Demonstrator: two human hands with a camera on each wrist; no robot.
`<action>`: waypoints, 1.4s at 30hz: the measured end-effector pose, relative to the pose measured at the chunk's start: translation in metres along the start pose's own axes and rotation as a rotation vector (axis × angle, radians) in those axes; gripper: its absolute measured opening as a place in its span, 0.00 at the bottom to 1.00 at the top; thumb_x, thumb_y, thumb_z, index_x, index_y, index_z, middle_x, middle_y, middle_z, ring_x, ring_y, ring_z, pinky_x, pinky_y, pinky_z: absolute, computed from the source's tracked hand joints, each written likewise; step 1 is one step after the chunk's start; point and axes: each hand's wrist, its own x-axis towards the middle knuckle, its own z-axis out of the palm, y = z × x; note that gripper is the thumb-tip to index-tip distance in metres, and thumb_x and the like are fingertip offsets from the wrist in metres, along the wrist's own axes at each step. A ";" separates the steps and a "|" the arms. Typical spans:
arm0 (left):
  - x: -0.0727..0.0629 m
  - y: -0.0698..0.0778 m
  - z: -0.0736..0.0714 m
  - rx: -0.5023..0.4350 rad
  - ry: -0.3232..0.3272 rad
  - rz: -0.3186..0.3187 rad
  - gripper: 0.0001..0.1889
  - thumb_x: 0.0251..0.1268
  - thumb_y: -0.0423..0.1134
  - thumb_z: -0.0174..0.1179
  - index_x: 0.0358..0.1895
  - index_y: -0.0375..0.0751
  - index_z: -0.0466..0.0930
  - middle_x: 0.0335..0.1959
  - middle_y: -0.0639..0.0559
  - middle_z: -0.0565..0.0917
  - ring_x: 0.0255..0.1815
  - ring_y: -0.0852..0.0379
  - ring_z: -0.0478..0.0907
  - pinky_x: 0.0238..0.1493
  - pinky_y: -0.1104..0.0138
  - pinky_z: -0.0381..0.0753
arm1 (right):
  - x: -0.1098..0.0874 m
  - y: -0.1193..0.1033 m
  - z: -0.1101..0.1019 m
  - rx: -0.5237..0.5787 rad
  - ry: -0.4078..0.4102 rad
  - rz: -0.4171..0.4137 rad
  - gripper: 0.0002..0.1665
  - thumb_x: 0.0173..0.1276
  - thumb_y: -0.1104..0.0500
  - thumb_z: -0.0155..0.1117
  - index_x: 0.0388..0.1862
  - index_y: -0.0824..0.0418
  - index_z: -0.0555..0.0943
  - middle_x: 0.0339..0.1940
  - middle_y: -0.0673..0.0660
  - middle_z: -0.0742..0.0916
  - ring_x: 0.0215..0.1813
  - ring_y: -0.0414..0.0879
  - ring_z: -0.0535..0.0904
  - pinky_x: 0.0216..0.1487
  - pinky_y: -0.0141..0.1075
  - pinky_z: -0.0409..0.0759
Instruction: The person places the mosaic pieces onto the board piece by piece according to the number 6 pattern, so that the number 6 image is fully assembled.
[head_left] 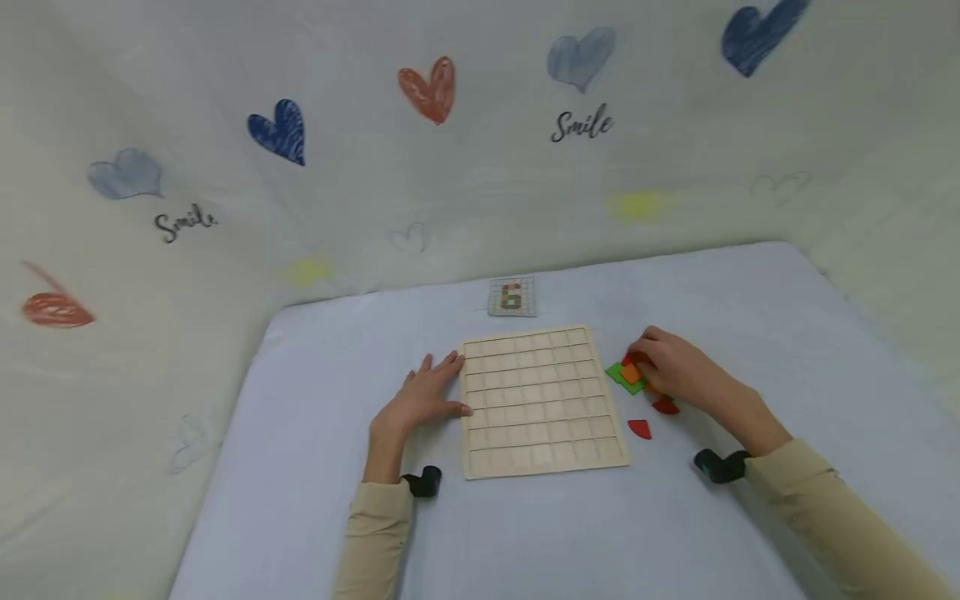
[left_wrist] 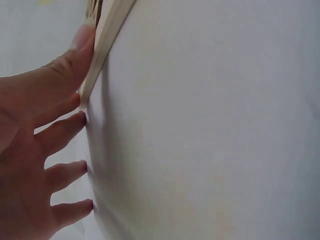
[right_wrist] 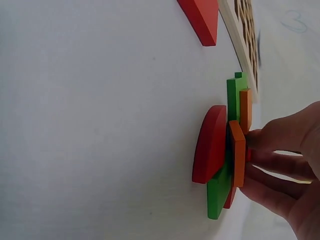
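My left hand rests at the left edge of a wooden grid board, fingers spread, thumb on its rim. In the left wrist view the thumb touches the board's side. To the right of the board, my right hand reaches into a small pile of coloured wooden pieces. Its thumb and fingers pinch a red piece, mostly hidden by the fingers. Around it lie green and orange pieces, with a red rounded piece leaning on them. The board's squares hold no pieces.
A separate red quarter-round piece lies between the board and the pile. Behind the board is a small pattern card with a coloured figure on a grid. A cloth backdrop with drawn hearts hangs behind the white-covered table.
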 end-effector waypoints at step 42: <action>0.002 0.004 0.000 -0.070 -0.002 -0.013 0.48 0.62 0.47 0.73 0.83 0.49 0.56 0.85 0.54 0.53 0.86 0.39 0.36 0.82 0.37 0.39 | 0.007 -0.010 0.005 0.384 0.204 0.019 0.13 0.67 0.65 0.73 0.51 0.62 0.88 0.48 0.57 0.90 0.49 0.53 0.86 0.45 0.29 0.87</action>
